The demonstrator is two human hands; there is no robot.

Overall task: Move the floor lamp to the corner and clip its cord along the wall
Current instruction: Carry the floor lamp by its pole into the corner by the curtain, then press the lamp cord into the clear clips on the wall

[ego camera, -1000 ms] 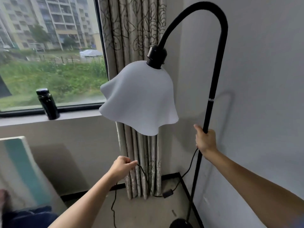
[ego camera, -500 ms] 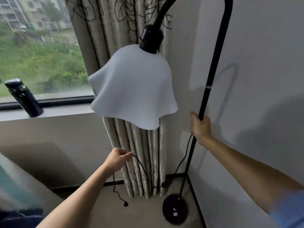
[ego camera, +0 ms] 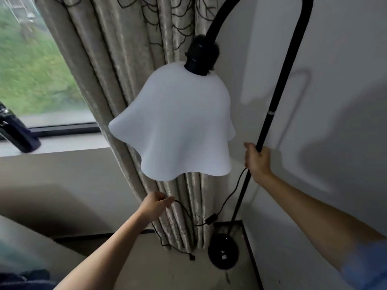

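A black floor lamp stands near the room corner, its pole [ego camera: 270, 120] arching over to a white wavy shade [ego camera: 178, 126]. Its round black base [ego camera: 223, 251] rests on the floor close to the right wall. My right hand [ego camera: 256, 159] is wrapped around the pole at mid height. A thin black cord [ego camera: 230, 197] drops from the pole, passes an inline switch [ego camera: 210, 219] and rises to my left hand [ego camera: 156, 205], which pinches it in front of the curtain. The cord's plug end [ego camera: 191, 257] hangs loose near the floor.
A patterned beige curtain [ego camera: 125, 59] hangs in the corner behind the shade. A dark bottle [ego camera: 17, 132] stands on the window sill at left. Black baseboard [ego camera: 251, 254] runs along both walls. A pale cushion and dark fabric fill the lower left.
The view has closed in on the corner and tilted down. The lamp base now sits nearer the corner. Both hands keep their holds on pole and cord.
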